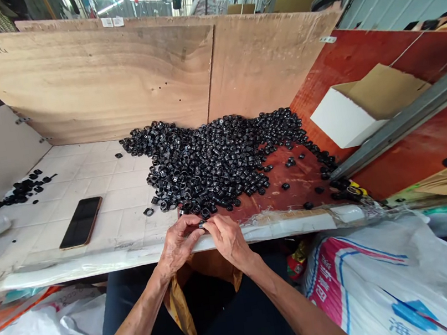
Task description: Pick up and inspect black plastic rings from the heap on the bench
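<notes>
Both forearms reached in from the bottom corners of the view and slanted inward, so that the two hands came close together at the front edge of the table. The left hand [180, 244] lay with its back turned up, the wrist rising slightly from the forearm, its index finger curved across toward the other hand and its thumb stretched out below. The right hand [229, 240] mirrored it, knuckles up and fingers curled under, thumb and index finger drawn to a tip. Between the two sets of fingertips sat a small black piece [202, 224], pinched from both sides; its finer shape was hidden by the fingers.

Just beyond the fingertips spread a heap of black pieces [205, 159], reaching away from the hands to the wooden board [118, 82] that stood behind it. Below the hands, between the wrists, gaped a brown bag [181, 308], its inside dark. Off to the left of the left hand lay a phone [81, 222], and farther out on that side a smaller cluster of black pieces [23, 190]. Well to the right of the right hand and beyond it sat a white box [350, 115]; nearer, beside the right forearm, bulged a printed white sack [369, 274].
</notes>
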Demonstrator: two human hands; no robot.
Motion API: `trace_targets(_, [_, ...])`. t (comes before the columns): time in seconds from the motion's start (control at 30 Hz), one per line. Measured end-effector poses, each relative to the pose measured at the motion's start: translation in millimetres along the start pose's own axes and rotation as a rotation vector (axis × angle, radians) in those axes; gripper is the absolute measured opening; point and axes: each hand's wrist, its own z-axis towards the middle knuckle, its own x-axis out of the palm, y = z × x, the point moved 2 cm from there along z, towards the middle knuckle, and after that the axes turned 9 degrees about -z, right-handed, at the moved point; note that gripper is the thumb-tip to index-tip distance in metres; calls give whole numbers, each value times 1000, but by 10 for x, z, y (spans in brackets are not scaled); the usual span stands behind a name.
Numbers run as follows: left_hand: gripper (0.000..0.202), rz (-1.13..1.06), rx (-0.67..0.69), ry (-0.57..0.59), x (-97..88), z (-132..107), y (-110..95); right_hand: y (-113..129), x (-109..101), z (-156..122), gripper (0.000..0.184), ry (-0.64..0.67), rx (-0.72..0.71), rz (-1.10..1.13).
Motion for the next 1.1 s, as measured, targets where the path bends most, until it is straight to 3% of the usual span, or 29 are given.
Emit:
trace_targets(0.2, [15, -19, -13, 16, 5, 7, -42, -20, -47, -18, 21, -52, 83, 167])
trace_targets(0.37, [17, -7, 6, 25, -1, 4, -37, -5, -54, -2, 23, -83, 44, 75])
trace_targets(0.47, [17, -34, 1, 14, 5, 4, -32, 29, -88, 15, 16, -66, 42, 92])
trace_targets(0.57, [17, -42, 6, 4, 8, 11, -52, 74, -139, 12, 23, -50, 23, 94])
trace_targets(0.7, [16, -32, -10, 37, 11, -5, -122, 105, -191, -30, 13, -25, 49, 164])
trace_targets(0.97, [24, -221, -228, -29, 153, -303, -207, 208, -219, -256, 17, 8, 128, 298])
trace_targets(1.1, [23, -116, -192, -97, 181, -455, -205, 300, -182, -329, 21, 64, 282, 343])
